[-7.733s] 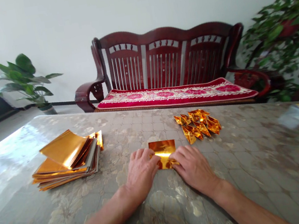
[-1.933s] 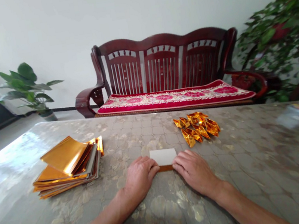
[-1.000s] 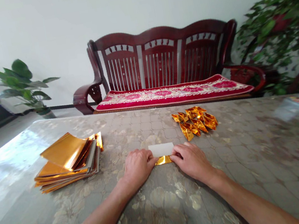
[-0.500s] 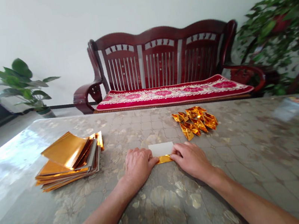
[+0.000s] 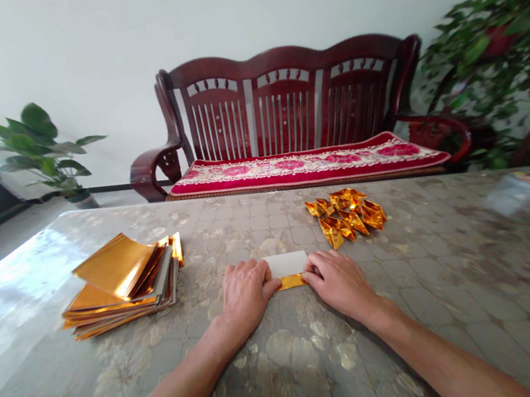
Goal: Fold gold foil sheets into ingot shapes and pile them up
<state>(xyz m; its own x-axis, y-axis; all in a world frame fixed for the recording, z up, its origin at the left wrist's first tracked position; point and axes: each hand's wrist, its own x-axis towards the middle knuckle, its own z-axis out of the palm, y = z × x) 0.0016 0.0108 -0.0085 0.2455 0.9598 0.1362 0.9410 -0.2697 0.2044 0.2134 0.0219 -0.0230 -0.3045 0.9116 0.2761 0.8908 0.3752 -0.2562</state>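
Gold strip (image 5: 291, 281) has flattened, left hand (image 5: 245, 292) and right hand (image 5: 340, 278) holding paper (image 5: 287, 263)

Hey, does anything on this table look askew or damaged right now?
Only the stack at left looks untidy: its top sheets lie at an angle across those below, and edges jut out. I see no spill or tear. The paper between the left hand and right hand looks straight.

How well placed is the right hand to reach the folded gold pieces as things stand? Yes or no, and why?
Probably yes: the folded gold pieces lie just beyond the right hand, with nothing visible in between. Its fingers hold the small sheet, so they would likely need to let go first.
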